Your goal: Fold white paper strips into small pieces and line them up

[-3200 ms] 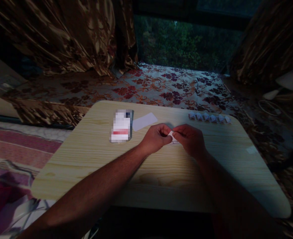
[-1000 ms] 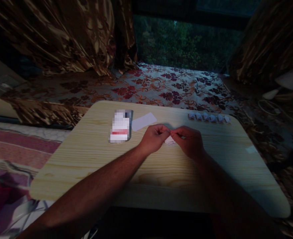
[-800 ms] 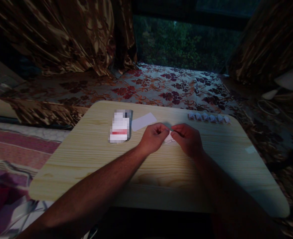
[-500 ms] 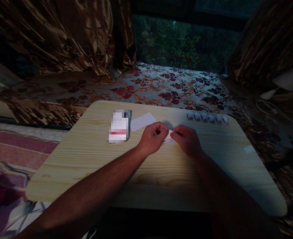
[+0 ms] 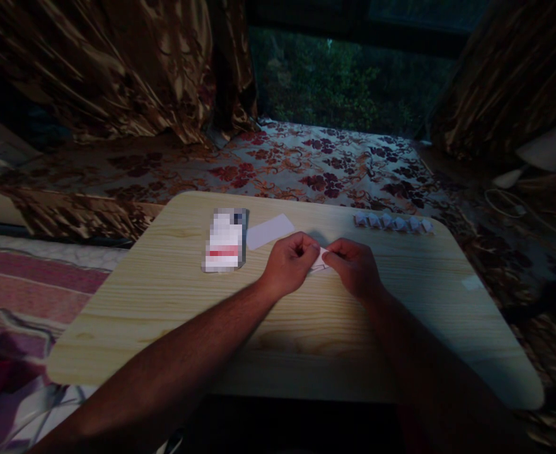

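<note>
At centre of the frame, close over the pale wooden tabletop, held a small white folded paper piece between the 2 hands. Lay crosswise, left to right, equally near each. Pinched its left end with the curled left hand, its right end with the right hand, fingertips closed on it.
</note>
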{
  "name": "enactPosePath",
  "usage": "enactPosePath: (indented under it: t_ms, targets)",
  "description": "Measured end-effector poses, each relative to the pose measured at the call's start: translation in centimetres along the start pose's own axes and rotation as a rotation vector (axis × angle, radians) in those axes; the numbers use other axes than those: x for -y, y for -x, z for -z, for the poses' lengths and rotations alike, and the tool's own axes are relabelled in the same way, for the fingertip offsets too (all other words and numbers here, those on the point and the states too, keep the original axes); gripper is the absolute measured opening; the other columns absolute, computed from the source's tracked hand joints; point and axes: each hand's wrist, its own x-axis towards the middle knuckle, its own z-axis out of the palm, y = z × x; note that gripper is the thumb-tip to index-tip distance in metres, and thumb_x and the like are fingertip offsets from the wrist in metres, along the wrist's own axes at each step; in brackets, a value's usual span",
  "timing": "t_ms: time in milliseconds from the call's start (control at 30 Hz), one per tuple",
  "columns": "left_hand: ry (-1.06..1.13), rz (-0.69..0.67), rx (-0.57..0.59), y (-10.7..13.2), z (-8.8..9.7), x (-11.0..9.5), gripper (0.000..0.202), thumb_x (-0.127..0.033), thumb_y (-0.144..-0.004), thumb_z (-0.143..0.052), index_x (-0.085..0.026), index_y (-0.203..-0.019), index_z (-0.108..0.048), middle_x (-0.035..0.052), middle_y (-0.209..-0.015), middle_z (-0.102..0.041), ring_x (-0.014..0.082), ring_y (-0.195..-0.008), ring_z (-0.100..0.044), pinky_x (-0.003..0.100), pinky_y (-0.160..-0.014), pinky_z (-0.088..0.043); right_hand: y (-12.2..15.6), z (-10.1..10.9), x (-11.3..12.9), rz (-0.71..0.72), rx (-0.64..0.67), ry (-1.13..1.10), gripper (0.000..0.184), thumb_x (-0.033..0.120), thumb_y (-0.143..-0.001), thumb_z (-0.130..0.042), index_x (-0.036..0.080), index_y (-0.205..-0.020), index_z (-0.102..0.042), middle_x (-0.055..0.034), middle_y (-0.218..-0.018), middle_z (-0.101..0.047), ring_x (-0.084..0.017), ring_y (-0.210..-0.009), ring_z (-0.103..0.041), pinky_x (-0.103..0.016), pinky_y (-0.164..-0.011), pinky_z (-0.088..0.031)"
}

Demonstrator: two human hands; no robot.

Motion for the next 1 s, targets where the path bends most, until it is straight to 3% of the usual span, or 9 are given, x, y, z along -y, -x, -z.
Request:
enactPosePath:
  t_ms: [1000]
  targets:
    - [-0.006,-0.013,-0.005,0.05,-0.06,-0.07,0.018,-0.030,-0.080,-0.061,-0.015,-0.071,-0.062,-0.0024,-0.059,-0.054,0.0083,-0.054,-0.044,0.021,-0.049,-0.033,0.12,-0.05,0.23,-0.061,-0.026,-0.036,0.009,0.020,-0.068,-0.066,0.017,-0.060,-0.062,0.0050,-0.053,-0.051,-0.010,-0.054,-0.043,-0.024,-0.051,-0.030]
